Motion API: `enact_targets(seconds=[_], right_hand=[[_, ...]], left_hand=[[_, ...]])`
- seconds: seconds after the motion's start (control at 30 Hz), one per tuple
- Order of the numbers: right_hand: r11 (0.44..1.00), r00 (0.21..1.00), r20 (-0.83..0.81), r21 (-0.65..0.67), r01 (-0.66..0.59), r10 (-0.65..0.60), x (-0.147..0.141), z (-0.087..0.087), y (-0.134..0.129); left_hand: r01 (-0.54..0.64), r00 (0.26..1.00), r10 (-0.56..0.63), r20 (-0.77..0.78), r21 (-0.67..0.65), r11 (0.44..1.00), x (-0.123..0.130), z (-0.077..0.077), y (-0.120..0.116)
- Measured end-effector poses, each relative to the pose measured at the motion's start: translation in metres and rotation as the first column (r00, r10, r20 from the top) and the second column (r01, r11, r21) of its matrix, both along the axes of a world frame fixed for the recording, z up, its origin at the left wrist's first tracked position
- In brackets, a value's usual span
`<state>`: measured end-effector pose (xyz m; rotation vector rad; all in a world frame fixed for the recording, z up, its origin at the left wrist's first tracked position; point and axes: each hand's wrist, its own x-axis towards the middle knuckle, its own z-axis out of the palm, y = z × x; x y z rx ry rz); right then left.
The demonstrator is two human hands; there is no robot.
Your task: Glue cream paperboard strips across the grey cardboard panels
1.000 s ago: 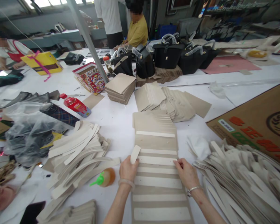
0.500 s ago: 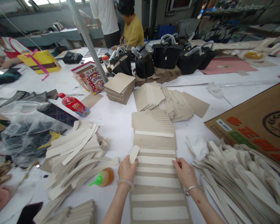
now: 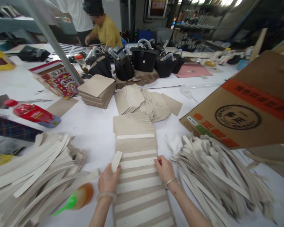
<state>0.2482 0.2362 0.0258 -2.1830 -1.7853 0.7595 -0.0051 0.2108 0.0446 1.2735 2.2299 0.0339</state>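
Note:
Overlapping beige cardboard panels [image 3: 134,145] run away from me in a row, with pale strips lying crosswise on them. My right hand [image 3: 165,171] pinches the right end of one pale cardboard strip [image 3: 138,162]. At that strip's left end is my left hand [image 3: 107,181], its fingers closed around another pale strip [image 3: 116,161] whose rounded end sticks up. Whether the left fingertips also grip the crosswise strip is hidden. Left of my left hand lies a squeeze bottle [image 3: 84,195] with a green nozzle and amber liquid.
Loose strips form a left pile [image 3: 44,170] and a right pile [image 3: 217,176]. A large cardboard box [image 3: 239,116] stands at right. Ahead are stacked boards [image 3: 97,90], black handbags [image 3: 144,60] and a metal pole [image 3: 54,41]. A red bottle [image 3: 34,113] lies left. A person in yellow [image 3: 110,33] works beyond.
My view has swung to the right, so the table's things appear further left and more of the cardboard box shows. Both hands stay at the same crosswise strip.

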Motion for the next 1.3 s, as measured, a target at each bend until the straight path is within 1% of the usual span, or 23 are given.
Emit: enact_targets(seconds=[0.2, 0.47, 0.7, 0.8, 0.9, 1.07, 1.2, 1.3], right_hand=[[0.999, 0.999, 0.014, 0.010, 0.052, -0.052, -0.001, -0.001, 0.000], [0.998, 0.998, 0.005, 0.010, 0.061, -0.061, -0.001, 0.000, 0.000], [0.998, 0.998, 0.016, 0.003, 0.068, -0.068, -0.001, -0.001, 0.000], [0.998, 0.997, 0.020, 0.003, 0.069, -0.069, -0.002, 0.002, 0.000], [0.998, 0.998, 0.031, 0.019, 0.056, -0.056, -0.004, 0.007, 0.000], [1.000, 0.996, 0.085, -0.019, -0.011, 0.013, -0.012, 0.014, 0.005], [0.999, 0.997, 0.070, -0.038, -0.020, 0.022, -0.015, 0.017, 0.009], [0.998, 0.999, 0.045, -0.052, -0.024, 0.026, -0.015, 0.017, 0.011]], left_hand=[[0.035, 0.999, -0.035, 0.003, -0.037, 0.999, -0.001, -0.001, 0.003], [0.053, 0.999, -0.053, -0.009, -0.056, 0.997, 0.000, -0.001, 0.003], [0.043, 0.999, -0.043, -0.002, -0.059, 0.997, -0.002, -0.003, 0.005], [0.027, 1.000, -0.027, -0.005, -0.049, 0.998, 0.000, -0.003, 0.003], [0.007, 0.999, -0.008, -0.046, -0.019, 1.000, 0.004, -0.002, 0.002], [0.090, 0.991, -0.091, -0.098, -0.015, 0.996, 0.011, 0.001, 0.003], [0.130, 0.988, -0.131, -0.083, -0.008, 0.991, 0.013, 0.005, 0.005], [0.140, 0.988, -0.140, -0.067, 0.003, 0.990, 0.014, 0.008, 0.005]])
